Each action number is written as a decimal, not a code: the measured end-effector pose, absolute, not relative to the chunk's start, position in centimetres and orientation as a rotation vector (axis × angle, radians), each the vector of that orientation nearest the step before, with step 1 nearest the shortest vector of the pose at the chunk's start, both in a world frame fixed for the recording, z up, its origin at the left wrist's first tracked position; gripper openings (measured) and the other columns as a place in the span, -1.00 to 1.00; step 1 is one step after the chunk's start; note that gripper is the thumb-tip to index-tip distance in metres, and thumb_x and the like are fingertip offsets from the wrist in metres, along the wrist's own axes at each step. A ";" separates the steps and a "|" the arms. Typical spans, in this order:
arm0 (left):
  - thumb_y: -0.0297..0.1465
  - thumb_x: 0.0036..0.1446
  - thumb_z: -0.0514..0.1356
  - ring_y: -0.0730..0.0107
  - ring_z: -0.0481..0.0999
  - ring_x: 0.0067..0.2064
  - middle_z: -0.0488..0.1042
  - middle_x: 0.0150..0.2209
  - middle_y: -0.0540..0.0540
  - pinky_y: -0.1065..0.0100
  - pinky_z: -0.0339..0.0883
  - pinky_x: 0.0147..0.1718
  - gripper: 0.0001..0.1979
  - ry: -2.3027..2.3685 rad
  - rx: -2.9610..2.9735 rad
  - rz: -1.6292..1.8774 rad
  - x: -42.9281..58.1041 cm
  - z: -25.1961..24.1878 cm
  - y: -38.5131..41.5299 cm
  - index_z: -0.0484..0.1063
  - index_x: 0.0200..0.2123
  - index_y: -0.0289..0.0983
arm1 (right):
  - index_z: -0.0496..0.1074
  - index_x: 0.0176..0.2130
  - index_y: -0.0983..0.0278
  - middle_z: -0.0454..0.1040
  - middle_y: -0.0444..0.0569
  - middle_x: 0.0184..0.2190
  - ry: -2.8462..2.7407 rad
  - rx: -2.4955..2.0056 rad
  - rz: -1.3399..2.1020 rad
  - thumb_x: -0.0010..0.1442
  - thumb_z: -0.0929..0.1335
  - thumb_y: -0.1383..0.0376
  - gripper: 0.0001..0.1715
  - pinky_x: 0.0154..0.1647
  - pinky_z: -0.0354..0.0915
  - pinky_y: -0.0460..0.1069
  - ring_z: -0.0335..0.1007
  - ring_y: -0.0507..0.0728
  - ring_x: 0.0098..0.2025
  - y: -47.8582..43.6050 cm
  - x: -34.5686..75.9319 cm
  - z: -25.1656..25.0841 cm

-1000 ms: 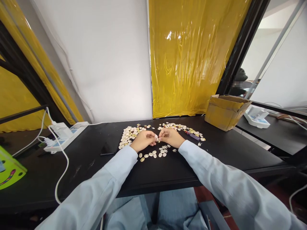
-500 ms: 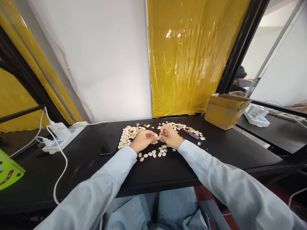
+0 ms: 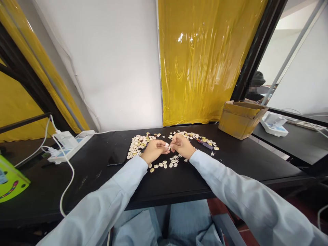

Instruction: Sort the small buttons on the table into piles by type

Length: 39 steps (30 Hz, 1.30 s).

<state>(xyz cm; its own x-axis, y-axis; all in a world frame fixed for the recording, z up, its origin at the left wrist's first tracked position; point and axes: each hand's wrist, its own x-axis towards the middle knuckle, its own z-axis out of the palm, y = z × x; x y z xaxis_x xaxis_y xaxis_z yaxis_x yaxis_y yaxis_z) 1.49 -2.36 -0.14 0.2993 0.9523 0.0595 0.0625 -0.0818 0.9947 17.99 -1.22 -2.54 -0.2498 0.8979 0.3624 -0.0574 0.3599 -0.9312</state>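
Note:
My left hand [image 3: 153, 150] and my right hand [image 3: 181, 146] meet above the black table [image 3: 230, 160], fingertips pinched together on one small white oval piece [image 3: 167, 147]. Both hands are closed on it. A heap of like pieces [image 3: 138, 141] lies just behind my left hand. A second heap [image 3: 194, 136] is spread behind my right hand. Several more white pieces [image 3: 166, 163] lie on the table right below the hands.
A dark phone [image 3: 115, 159] lies left of my left hand. A white power strip [image 3: 68, 145] with cables sits far left, a cardboard box [image 3: 241, 119] at the back right, a purple pen [image 3: 205, 145] by the right heap. A person sits beyond the box.
My right hand has lifted and turned slightly at the pinched piece. The left hand has barely moved.

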 end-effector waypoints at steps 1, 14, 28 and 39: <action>-0.47 -0.14 0.40 0.39 0.57 -0.45 0.54 -0.52 -0.10 0.36 0.48 -0.36 -0.79 1.005 1.443 1.001 1.5 -0.1 -2.3 0.46 -0.41 -0.42 | 0.07 -0.45 0.21 0.31 -0.29 -0.59 -1.528 -0.792 1.105 -0.09 0.39 0.35 -0.64 -0.50 0.31 -0.06 0.34 -0.02 -0.58 -1.2 18.0 -2.5; -0.43 -0.07 0.33 0.41 0.54 -0.45 0.55 -0.47 -0.10 0.38 0.45 -0.38 -0.84 0.984 1.552 1.120 1.3 -0.4 -1.7 0.48 -0.38 -0.38 | 0.46 -0.45 0.31 0.51 -0.10 -0.58 -1.344 -0.841 1.249 -0.26 0.53 0.22 -0.67 -0.39 0.47 0.03 0.48 0.08 -0.50 -0.9 17.9 -2.2; -0.50 -0.10 0.35 0.44 0.53 -0.49 0.53 -0.49 -0.06 0.40 0.47 -0.40 -0.87 1.034 1.465 1.142 2.1 -0.3 -2.6 0.47 -0.43 -0.38 | 0.47 -0.48 0.33 0.48 -0.11 -0.63 -1.404 -0.932 1.183 -0.21 0.47 0.30 -0.80 -0.47 0.45 0.00 0.44 0.06 -0.57 -1.2 18.1 -2.3; -0.48 -0.08 0.26 0.40 0.50 -0.54 0.49 -0.58 -0.04 0.42 0.38 -0.50 -0.93 1.089 1.853 0.914 0.1 0.4 -1.6 0.46 -0.43 -0.33 | 0.47 -0.40 0.32 0.45 -0.11 -0.57 -1.698 -1.114 0.927 -0.16 0.48 0.28 -0.76 -0.47 0.32 -0.06 0.37 0.02 -0.54 -1.2 19.5 -1.4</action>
